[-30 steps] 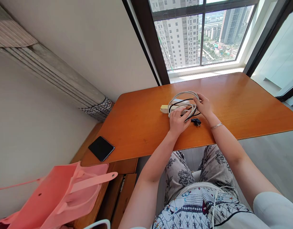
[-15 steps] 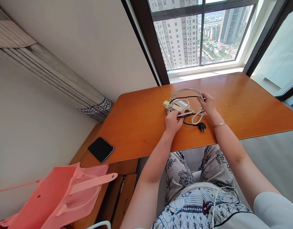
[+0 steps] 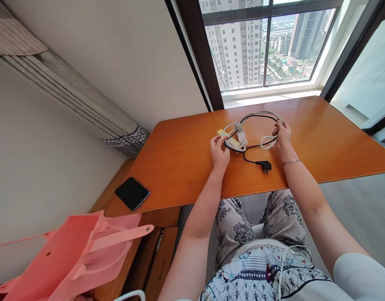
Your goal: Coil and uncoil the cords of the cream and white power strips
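A tangled bundle of white cable (image 3: 264,112) and black cable (image 3: 254,147) spans the space between my hands over the wooden table. My right hand (image 3: 282,133) is closed around the bundle's right side, with a small white loop hanging beside the fingers. At the left end, my left hand (image 3: 220,151) pinches the cables next to a pale yellow-and-white block (image 3: 232,141), which looks like a power strip and is partly covered by the coils. A black plug (image 3: 265,167) lies on the table in front, its prongs toward me.
A black phone (image 3: 132,193) lies at the left end of the wooden table (image 3: 176,167). Below it, a pink bag (image 3: 86,251) sits on a lower wooden cabinet (image 3: 163,255). Beyond the table's far edge is a window (image 3: 242,54).
My hands have moved apart, the right one to the right and the left one slightly left. The cable bundle is stretched wider between them, while the plug has stayed nearly in place.
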`<state>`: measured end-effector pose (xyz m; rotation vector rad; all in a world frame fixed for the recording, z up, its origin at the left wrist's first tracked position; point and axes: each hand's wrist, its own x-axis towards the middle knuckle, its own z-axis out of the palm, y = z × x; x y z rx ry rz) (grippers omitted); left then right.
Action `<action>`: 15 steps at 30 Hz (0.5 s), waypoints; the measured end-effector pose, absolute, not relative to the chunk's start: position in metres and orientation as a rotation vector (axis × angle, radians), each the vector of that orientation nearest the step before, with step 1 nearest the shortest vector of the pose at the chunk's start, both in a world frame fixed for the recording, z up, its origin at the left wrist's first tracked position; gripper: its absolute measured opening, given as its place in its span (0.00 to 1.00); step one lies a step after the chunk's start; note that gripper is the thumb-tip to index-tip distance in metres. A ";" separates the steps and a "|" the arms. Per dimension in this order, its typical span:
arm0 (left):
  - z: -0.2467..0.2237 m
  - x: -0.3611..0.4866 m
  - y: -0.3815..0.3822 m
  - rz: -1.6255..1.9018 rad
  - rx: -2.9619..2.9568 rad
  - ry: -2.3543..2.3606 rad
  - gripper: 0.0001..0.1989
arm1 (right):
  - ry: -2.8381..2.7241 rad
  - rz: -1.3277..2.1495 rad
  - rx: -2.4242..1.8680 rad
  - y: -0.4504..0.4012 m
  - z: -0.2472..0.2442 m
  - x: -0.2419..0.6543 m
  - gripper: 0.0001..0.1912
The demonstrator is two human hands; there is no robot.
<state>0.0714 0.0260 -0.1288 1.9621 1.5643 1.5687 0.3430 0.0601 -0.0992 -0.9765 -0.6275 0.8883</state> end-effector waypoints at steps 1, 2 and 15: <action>-0.131 0.072 0.027 1.540 1.950 1.541 0.22 | -0.584 0.887 -0.964 0.062 -0.100 0.345 0.14; -0.133 0.072 0.028 1.518 1.938 1.523 0.24 | -0.537 0.882 -0.950 0.063 -0.100 0.346 0.14; -0.135 0.078 0.022 1.216 2.243 1.460 0.24 | -0.380 0.715 -1.106 0.079 -0.120 0.360 0.12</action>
